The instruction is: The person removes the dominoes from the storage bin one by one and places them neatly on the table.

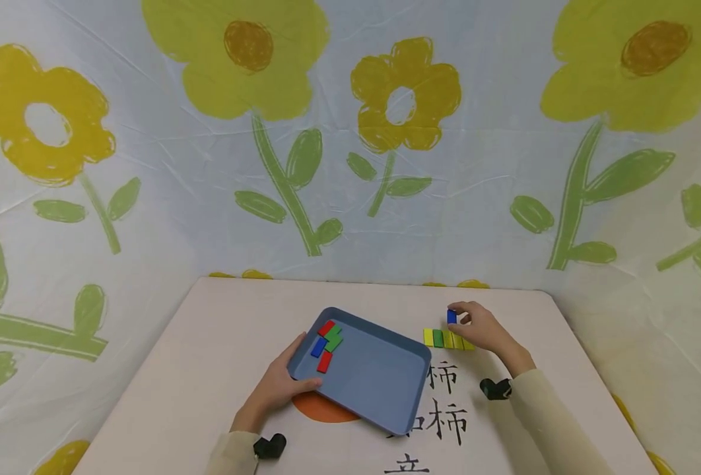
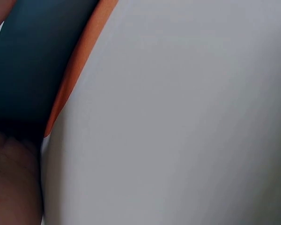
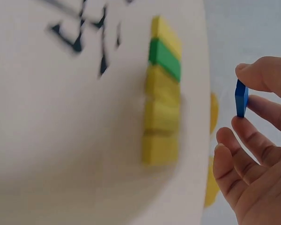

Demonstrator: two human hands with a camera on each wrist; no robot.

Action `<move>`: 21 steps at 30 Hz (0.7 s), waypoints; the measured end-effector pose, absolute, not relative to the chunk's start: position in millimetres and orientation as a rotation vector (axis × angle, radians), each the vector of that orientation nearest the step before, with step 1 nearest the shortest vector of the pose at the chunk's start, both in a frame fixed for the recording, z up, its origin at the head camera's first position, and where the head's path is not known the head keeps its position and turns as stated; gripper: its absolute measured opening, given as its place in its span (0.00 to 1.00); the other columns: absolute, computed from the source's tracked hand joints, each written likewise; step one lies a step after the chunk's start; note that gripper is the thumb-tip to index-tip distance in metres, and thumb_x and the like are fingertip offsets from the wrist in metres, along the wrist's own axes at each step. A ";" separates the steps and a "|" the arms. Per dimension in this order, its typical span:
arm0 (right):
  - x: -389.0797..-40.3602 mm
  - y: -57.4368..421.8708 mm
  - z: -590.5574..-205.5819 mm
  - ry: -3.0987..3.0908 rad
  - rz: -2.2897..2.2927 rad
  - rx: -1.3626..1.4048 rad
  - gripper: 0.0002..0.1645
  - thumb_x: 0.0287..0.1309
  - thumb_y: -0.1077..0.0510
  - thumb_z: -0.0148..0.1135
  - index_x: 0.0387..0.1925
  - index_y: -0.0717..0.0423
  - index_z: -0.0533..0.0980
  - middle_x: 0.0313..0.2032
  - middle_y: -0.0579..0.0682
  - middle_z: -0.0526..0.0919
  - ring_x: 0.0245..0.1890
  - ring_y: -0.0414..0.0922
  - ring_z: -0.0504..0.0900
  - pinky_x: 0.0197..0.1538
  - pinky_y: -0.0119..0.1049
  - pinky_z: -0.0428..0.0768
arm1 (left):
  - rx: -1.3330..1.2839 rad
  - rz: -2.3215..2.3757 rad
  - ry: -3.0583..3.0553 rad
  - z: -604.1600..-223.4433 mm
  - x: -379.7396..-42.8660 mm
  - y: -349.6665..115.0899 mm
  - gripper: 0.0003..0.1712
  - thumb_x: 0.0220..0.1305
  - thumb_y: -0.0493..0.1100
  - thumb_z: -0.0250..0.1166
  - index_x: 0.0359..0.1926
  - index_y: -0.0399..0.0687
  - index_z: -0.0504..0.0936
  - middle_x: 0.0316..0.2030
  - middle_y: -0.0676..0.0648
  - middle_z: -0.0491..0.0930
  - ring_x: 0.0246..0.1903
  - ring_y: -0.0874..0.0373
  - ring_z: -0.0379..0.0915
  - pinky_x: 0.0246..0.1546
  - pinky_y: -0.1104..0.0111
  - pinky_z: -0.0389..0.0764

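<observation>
My left hand (image 1: pixel 277 380) grips the left corner of a blue-grey tray (image 1: pixel 359 413), its thumb over the rim. The left wrist view shows only part of that hand against the dark tray side (image 2: pixel 33 61). Inside the tray, at its left end, lie red (image 1: pixel 325 361), green (image 1: pixel 334 342) and blue (image 1: pixel 318 347) domino-like blocks. My right hand (image 1: pixel 482 328) pinches a blue block (image 3: pixel 241 99) between thumb and fingers, raised off the table. Just below it stands a row of yellow blocks (image 3: pixel 162 115) with one green block (image 3: pixel 165 60) among them, side by side.
The pale table (image 1: pixel 208 369) carries black printed characters (image 1: pixel 447 422) right of the tray and an orange printed shape (image 1: pixel 327 410) partly under it. Behind the table hangs a flower-patterned cloth (image 1: pixel 445 211). Black straps (image 1: pixel 270 446) sit at both wrists.
</observation>
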State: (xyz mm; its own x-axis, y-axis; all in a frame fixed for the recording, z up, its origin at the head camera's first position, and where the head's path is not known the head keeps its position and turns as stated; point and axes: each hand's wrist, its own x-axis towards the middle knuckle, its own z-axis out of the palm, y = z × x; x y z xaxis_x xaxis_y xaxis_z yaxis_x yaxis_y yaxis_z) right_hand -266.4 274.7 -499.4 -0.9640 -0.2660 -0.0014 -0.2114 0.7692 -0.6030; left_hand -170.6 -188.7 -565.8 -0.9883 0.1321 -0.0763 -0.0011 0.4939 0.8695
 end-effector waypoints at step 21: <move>-253.1 320.5 -523.1 2.876 -0.871 -0.281 0.31 0.56 0.63 0.70 0.61 0.70 0.76 0.51 0.68 0.80 0.45 0.58 0.82 0.46 0.51 0.85 | 0.108 1.489 2.623 -568.9 -171.1 -188.1 0.64 0.50 0.61 0.81 0.82 0.63 0.54 0.80 0.47 0.58 0.77 0.41 0.56 0.74 0.37 0.60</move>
State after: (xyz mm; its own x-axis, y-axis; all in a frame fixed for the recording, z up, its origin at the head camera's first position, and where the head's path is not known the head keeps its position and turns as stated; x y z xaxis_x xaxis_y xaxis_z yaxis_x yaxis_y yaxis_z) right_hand -253.1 320.5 -523.1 -0.9752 -0.2120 -0.0637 -0.1410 0.8168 -0.5594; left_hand -171.1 -188.1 -568.9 -0.9898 0.1228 -0.0717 0.0014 0.5125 0.8587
